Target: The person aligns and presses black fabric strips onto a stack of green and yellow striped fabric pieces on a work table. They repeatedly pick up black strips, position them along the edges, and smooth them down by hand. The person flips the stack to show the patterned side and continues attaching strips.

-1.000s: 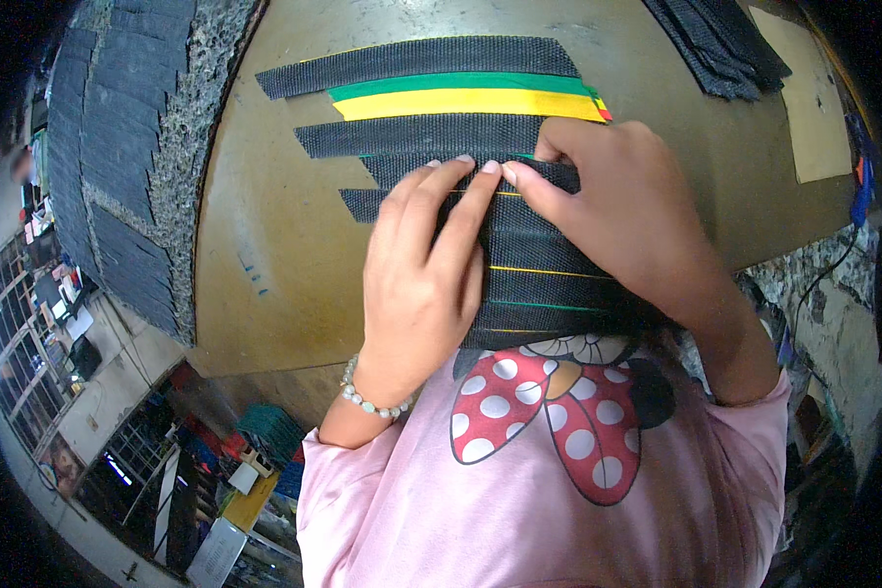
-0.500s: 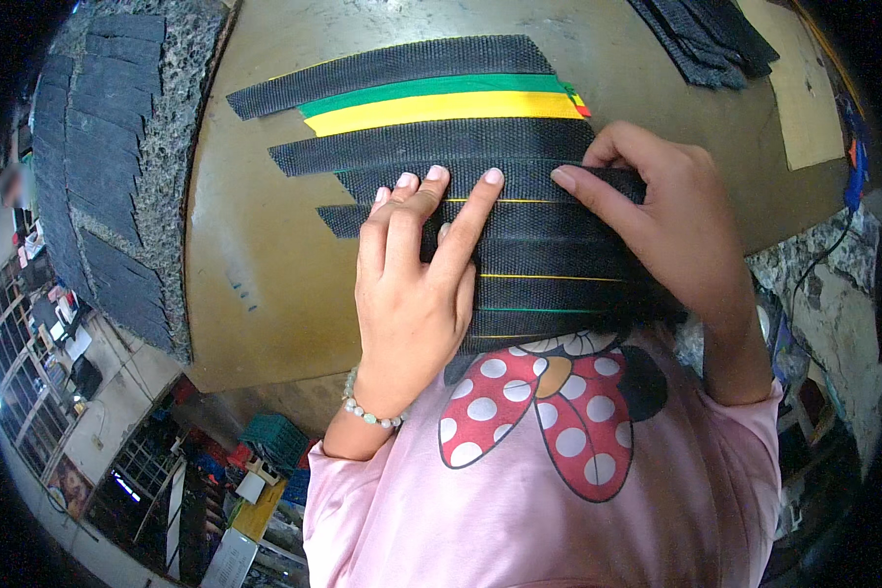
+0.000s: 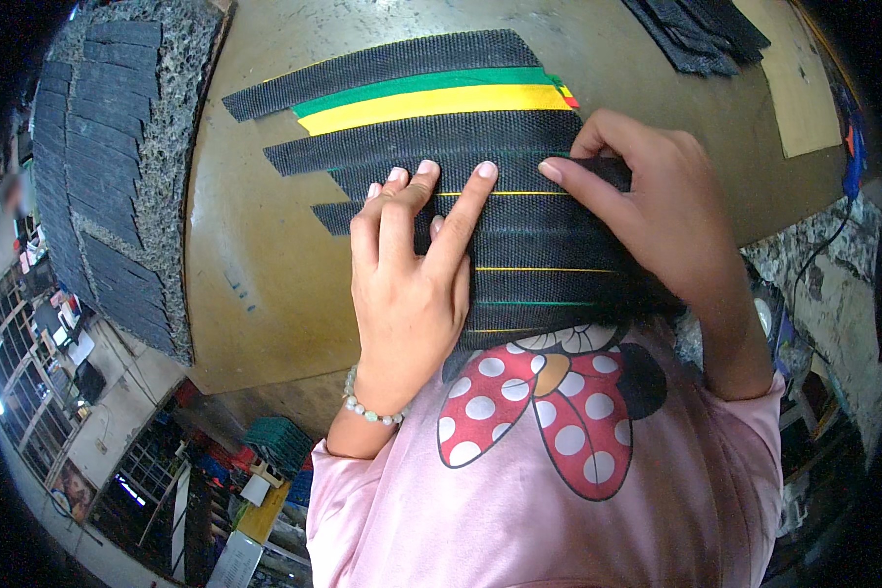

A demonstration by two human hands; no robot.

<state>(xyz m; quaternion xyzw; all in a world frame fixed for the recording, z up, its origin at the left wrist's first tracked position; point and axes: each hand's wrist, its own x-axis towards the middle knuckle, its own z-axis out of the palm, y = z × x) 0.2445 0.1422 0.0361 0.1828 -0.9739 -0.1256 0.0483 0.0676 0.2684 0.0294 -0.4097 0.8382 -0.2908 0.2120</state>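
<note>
Black woven strips (image 3: 529,230) lie side by side in a stack of rows close against my body, with thin yellow and green lines showing between them. My left hand (image 3: 407,269) rests palm down on the rows, its fingers stretched out and pressing on the weave. At their right end, my right hand (image 3: 661,196) pinches the edge of a black strip between thumb and index finger. Just beyond my fingers lie a green band (image 3: 412,90) and a yellow band (image 3: 431,108), between two black strips. Part of the strips is hidden under my hands.
A brownish table (image 3: 255,245) bears the strips. On the left, dark slanted pieces (image 3: 113,137) lie along a rough grey surface. More black strips (image 3: 696,34) are piled at the far right beside a tan board (image 3: 799,88). A green crate (image 3: 276,441) stands below left.
</note>
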